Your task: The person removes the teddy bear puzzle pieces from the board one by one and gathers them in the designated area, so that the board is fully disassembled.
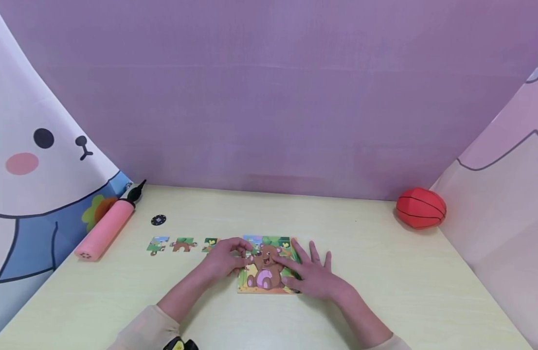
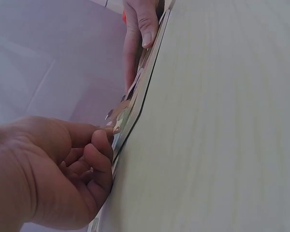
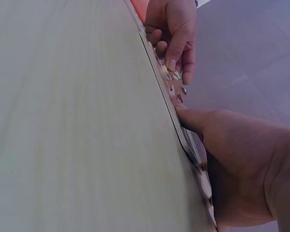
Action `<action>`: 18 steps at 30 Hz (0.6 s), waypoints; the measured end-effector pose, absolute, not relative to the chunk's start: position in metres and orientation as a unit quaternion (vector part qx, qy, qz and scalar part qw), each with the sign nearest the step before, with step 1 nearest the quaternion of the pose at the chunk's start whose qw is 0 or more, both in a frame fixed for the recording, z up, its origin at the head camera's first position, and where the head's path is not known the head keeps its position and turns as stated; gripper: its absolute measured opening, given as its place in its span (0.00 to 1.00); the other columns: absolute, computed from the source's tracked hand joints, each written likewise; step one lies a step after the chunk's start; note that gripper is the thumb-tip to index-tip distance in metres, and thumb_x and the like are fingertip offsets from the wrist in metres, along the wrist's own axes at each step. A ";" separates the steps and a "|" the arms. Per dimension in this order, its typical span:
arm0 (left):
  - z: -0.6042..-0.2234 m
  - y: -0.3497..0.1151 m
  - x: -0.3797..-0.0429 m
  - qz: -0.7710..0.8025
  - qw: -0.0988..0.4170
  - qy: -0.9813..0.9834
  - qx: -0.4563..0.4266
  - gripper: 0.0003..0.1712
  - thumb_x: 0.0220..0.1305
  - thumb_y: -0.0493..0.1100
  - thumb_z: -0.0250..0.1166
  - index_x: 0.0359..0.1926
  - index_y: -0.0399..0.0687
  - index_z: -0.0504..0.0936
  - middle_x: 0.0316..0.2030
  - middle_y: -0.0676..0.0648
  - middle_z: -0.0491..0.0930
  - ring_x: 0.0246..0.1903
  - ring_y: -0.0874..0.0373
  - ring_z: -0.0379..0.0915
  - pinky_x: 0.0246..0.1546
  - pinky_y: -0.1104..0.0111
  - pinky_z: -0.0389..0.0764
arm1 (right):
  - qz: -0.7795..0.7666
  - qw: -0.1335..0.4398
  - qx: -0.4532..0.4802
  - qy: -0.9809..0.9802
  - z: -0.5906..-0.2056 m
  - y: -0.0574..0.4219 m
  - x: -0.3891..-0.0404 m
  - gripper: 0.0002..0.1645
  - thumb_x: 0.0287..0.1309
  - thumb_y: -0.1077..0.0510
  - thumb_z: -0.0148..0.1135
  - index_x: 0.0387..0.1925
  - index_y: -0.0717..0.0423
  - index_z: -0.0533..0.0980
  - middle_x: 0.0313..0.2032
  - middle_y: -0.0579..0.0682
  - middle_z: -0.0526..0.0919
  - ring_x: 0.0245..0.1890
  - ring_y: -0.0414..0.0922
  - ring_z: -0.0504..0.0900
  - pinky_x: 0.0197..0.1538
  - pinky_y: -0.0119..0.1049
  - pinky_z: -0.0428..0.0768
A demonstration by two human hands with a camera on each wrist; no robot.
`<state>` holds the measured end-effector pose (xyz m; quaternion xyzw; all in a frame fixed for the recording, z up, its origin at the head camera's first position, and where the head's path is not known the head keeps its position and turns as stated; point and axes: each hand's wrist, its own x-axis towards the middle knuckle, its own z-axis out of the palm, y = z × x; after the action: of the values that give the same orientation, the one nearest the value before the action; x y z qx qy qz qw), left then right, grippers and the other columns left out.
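Observation:
A bear jigsaw puzzle (image 1: 265,279) lies flat in a thin tray on the table, brown bear in the middle. At its left side my left hand (image 1: 227,256) pinches a puzzle piece (image 3: 176,88) between thumb and forefinger; the piece is tilted slightly above the board, and the fingers partly cover it. The other fingers of that hand are curled in. My right hand (image 1: 314,276) lies with spread fingers over the right part of the puzzle, thumb and forefinger touching its surface. Its fingers hide the puzzle's right edge.
Loose puzzle pieces lie left of the puzzle: one green and blue (image 1: 158,244), one brown and green (image 1: 183,245), and one (image 1: 210,244) partly behind the left hand. Farther out are a black round chip (image 1: 158,220), a pink hand pump (image 1: 106,231) and a red ball (image 1: 421,208).

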<state>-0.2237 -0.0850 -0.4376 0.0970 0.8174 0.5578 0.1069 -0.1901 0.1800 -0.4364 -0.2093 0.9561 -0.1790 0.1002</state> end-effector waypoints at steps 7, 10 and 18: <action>-0.440 -0.084 -0.225 0.546 0.108 0.826 0.089 0.15 0.59 0.28 0.69 0.47 0.41 0.84 0.34 0.46 0.78 0.21 0.59 0.71 0.20 0.71 0.74 | -0.180 0.101 -0.218 0.954 -0.437 0.181 -0.191 0.33 0.72 0.31 0.47 0.75 0.21 0.59 0.80 0.53 0.37 0.73 0.73 0.29 0.61 0.81 0.29; -0.439 -0.084 -0.224 0.544 0.107 0.828 0.089 0.14 0.59 0.29 0.70 0.46 0.41 0.84 0.33 0.46 0.77 0.20 0.59 0.71 0.20 0.71 0.74 | -0.180 0.105 -0.227 0.952 -0.437 0.182 -0.192 0.31 0.72 0.31 0.46 0.73 0.19 0.61 0.80 0.53 0.38 0.73 0.75 0.29 0.60 0.82 0.29; -0.436 -0.083 -0.222 0.554 0.117 0.821 0.082 0.15 0.59 0.28 0.69 0.47 0.39 0.83 0.33 0.45 0.77 0.21 0.58 0.71 0.21 0.71 0.74 | -0.177 0.112 -0.228 0.951 -0.436 0.181 -0.191 0.27 0.73 0.33 0.47 0.71 0.16 0.65 0.80 0.51 0.39 0.72 0.75 0.28 0.59 0.83 0.28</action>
<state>-0.2217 -0.0830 -0.4357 0.0818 0.8205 0.5536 0.1166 -0.1913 0.1806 -0.4356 -0.2280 0.9509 -0.1770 0.1118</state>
